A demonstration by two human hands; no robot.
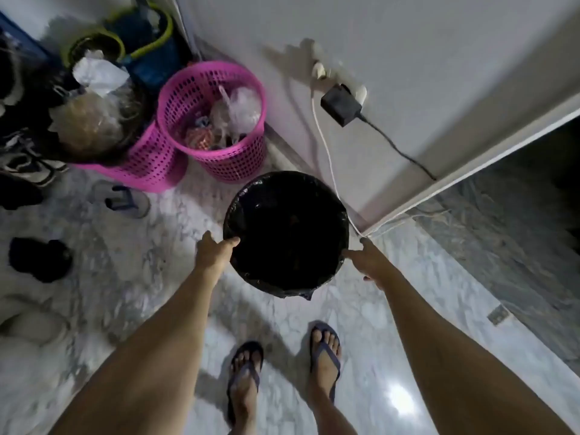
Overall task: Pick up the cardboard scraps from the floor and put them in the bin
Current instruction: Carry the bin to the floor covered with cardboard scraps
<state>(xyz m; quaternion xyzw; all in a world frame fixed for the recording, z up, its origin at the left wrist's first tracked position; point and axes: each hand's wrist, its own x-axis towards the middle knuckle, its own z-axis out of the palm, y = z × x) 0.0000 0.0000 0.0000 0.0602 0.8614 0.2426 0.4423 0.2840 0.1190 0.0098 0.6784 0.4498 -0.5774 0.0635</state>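
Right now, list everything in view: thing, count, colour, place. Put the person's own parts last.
bin: one, black liner, floor centre, near the wall.
baskets: two, pink, left of the bin; both hold bagged rubbish.
bucket: one, blue with green rim, top left corner.
charger: one, black, plugged in at the wall.
white cable: one, runs down the wall.
shoes and sandals: several, dark and pale, left floor.
cardboard scraps: none visible.
feet: two, in dark flip-flops, bottom centre.
left hand: grips the bin's left rim.
right hand: grips the bin's right rim.
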